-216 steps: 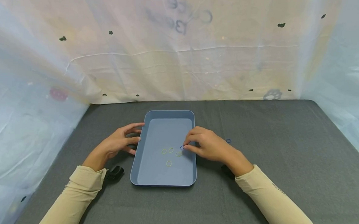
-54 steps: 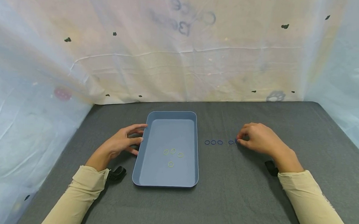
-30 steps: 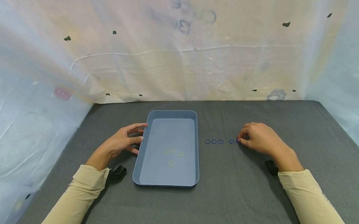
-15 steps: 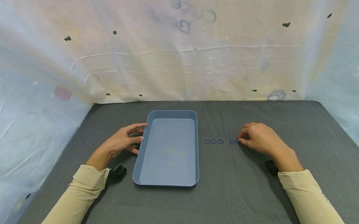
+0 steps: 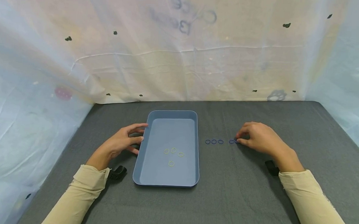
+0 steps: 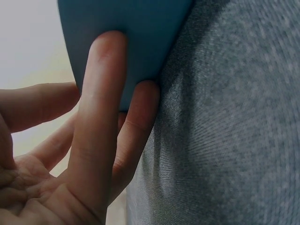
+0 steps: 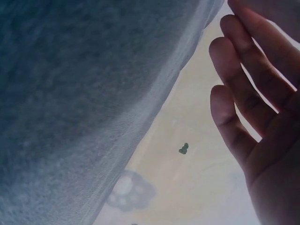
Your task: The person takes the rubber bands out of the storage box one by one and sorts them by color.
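My left hand [image 5: 117,143] has its fingers spread along the left wall of a blue-grey tray [image 5: 165,180]; in the left wrist view, fingertips press the tray's outer side [image 6: 140,28]. Yellow rubber bands [image 5: 171,163] lie inside the tray. To its right, on the cloth, blue rubber bands [image 5: 207,142] form a row: a group of three, then a gap, then another blue band [image 5: 231,141]. Beside that one, my right hand [image 5: 261,139] pinches a blue band [image 5: 236,141] at the cloth, partly hidden by the fingertips. The right wrist view shows only the other fingers [image 7: 225,103].
A dark grey cloth [image 5: 223,200] covers the table. Behind it hangs a pale plastic sheet [image 5: 181,72], with more sheeting at both sides. Black straps [image 5: 117,173] show at the wrists.
My right hand has gone from over the tray to the row's right end, where more blue bands now lie. Lately its band slid slightly left, towards its neighbour. The left hand stays at the tray.
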{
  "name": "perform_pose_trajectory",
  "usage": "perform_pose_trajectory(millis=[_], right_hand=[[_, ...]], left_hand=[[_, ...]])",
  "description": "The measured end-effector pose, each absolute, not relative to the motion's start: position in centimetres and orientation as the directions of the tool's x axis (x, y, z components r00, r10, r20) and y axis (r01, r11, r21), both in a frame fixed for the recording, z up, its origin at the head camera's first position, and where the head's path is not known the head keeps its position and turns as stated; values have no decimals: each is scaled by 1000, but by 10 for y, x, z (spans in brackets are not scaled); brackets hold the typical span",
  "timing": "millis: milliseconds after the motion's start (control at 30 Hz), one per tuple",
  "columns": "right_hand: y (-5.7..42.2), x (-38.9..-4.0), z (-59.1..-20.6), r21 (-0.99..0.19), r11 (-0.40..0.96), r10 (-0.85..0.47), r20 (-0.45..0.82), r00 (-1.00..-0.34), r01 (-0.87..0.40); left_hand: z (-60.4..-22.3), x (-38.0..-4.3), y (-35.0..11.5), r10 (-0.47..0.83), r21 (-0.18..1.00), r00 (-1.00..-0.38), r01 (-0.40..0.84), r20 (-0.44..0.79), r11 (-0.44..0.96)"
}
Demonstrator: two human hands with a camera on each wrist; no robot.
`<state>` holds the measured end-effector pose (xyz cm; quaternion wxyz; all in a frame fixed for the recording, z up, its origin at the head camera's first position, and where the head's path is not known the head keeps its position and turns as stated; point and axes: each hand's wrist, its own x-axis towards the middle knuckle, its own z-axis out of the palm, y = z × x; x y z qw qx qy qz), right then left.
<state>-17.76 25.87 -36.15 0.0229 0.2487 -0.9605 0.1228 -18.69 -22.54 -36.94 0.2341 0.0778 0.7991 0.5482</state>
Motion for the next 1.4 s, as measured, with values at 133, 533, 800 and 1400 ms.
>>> perform_pose_trajectory(millis=[133,533,800,1400], right_hand=[[258,-177,-361,-231,838,-477,128,-869,-494],[251,-174,-356,-283,812,-485,159,-860,-510],[247,-173,-359,-290,803,-486,185,-854,-520],[241,-174,-360,-336,747,-529,220,-819,-573]], left_hand=[[-370,-188,-225,374,911,-879,-140,-294,388],[-372,-187,-226,375,912,-874,-158,-307,380],[-372,-189,-226,373,911,-873,-168,-315,376],[-371,-189,-226,374,915,-872,-177,-317,363]])
